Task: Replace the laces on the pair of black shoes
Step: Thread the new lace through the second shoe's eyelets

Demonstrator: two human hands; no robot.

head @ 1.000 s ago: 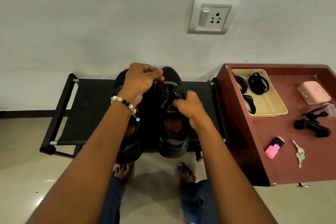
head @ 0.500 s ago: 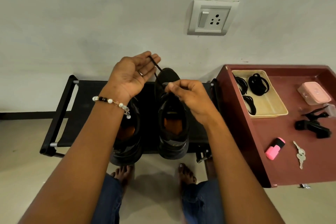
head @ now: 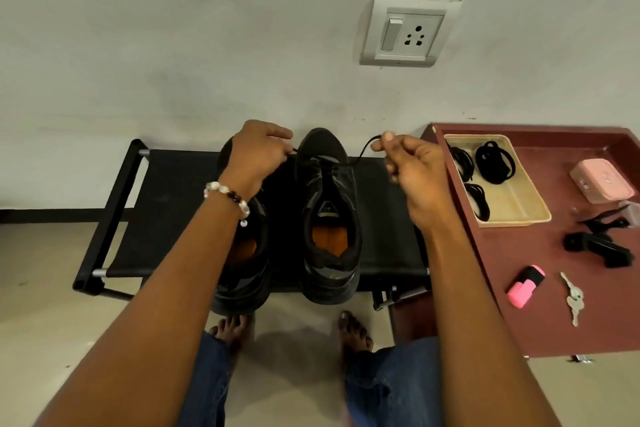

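Note:
Two black shoes with orange insoles stand side by side on a low black rack [head: 162,204], toes toward the wall. The right shoe [head: 329,218] is in full view; my forearm covers much of the left shoe [head: 244,267]. A black lace [head: 362,152] runs across the right shoe's front eyelets. My left hand [head: 258,152] pinches one end of it just left of the toe. My right hand [head: 412,166] pinches the other end, held up to the right of the shoe. Between the hands the lace is pulled out sideways.
A maroon table [head: 540,315] stands to the right of the rack. On it are a beige tray [head: 519,204] with coiled black laces [head: 493,163], a pink box [head: 601,182], a black clip [head: 599,246], a pink highlighter [head: 524,286] and keys [head: 575,298]. My bare feet [head: 355,329] are on the floor below the rack.
Both hands were close together over the right shoe's toe; they have moved apart, the right hand going right and the left turning palm down, drawing the lace ends out to either side.

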